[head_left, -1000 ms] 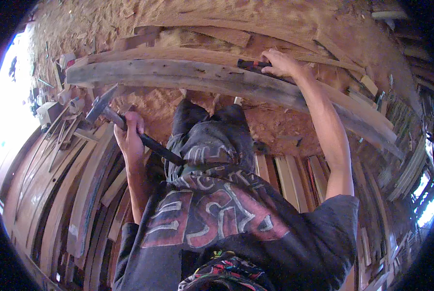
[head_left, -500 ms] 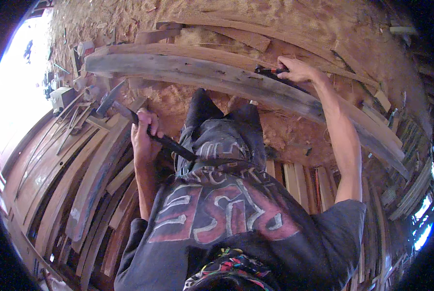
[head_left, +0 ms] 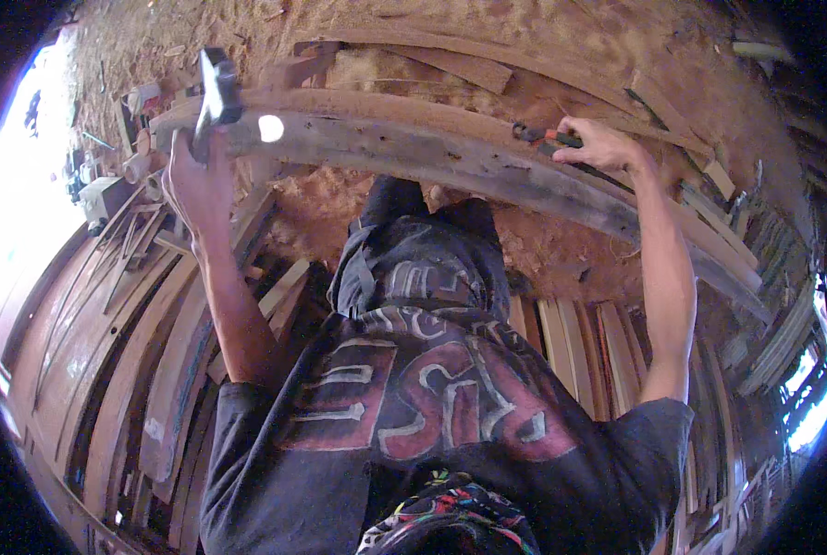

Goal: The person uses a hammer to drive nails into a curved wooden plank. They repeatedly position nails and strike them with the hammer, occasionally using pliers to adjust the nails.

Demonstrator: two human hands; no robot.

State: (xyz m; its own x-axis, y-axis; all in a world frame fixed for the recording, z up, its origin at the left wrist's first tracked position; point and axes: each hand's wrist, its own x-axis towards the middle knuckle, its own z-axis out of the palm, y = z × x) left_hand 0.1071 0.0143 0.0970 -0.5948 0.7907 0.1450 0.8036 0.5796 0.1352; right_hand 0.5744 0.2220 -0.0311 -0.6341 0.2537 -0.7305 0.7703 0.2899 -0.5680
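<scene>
My left hand (head_left: pixel 198 180) is closed round a hammer (head_left: pixel 217 88), holding it up over the left end of a long, curved wooden beam (head_left: pixel 390 145). The hammer's metal head points away from me. Farther right, my right hand (head_left: pixel 600 146) grips a tool that looks like pliers (head_left: pixel 545 137), with dark jaws and orange on the handles. Its jaws are over the beam's top; whether they touch the wood I cannot tell. The beam's grey, weathered face is turned toward me, and my legs are close to its near side.
Curved planks (head_left: pixel 127 370) lie stacked on my left, with more boards (head_left: pixel 571 351) behind me and at the right. Sawdust (head_left: pixel 487 23) covers the ground beyond the beam. A grey box (head_left: pixel 104 200) stands at the left, near thin sticks. A loose plank (head_left: pixel 450 67) lies past the beam.
My left hand has moved forward and left, lifting the hammer from beside my waist to over the beam. My right hand has shifted slightly right and nearer with the pliers.
</scene>
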